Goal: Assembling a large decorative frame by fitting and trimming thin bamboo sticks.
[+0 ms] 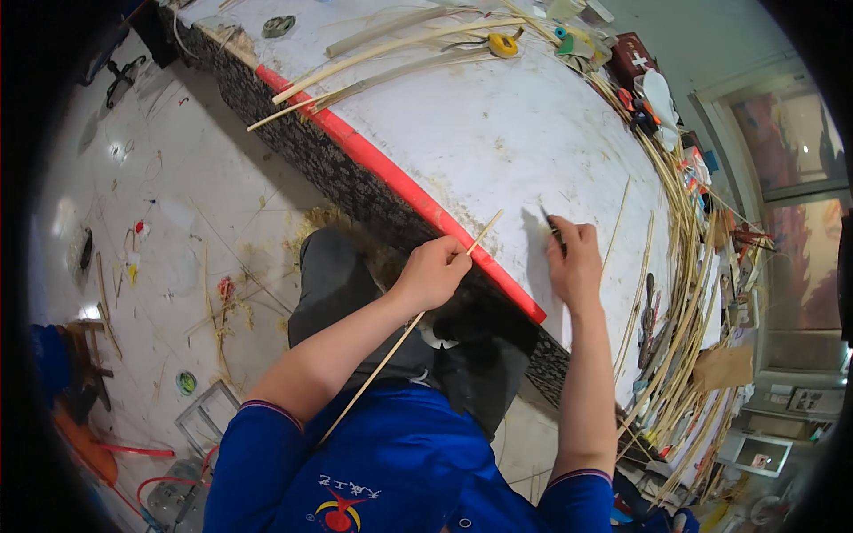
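Note:
My left hand [435, 274] is closed around a thin bamboo strip [373, 376]. The strip runs slantwise: its short upper end pokes past my fingers over the red-taped table edge [391, 171], and the long lower part reaches back against my blue shirt. Above the white tabletop [498, 142], to the right of the strip, my right hand [576, 262] grips a small knife [553, 229] with a dark handle and narrow tip. A gap separates the knife from the strip. My fingers hide most of its handle.
Long bamboo strips [400, 58] and a yellow tape measure [503, 44] lie at the table's far end. A dense bundle of strips [689, 329] lines the right side, with pliers-like tools [649, 311] beside it. Shavings and scraps [227, 302] litter the floor at left.

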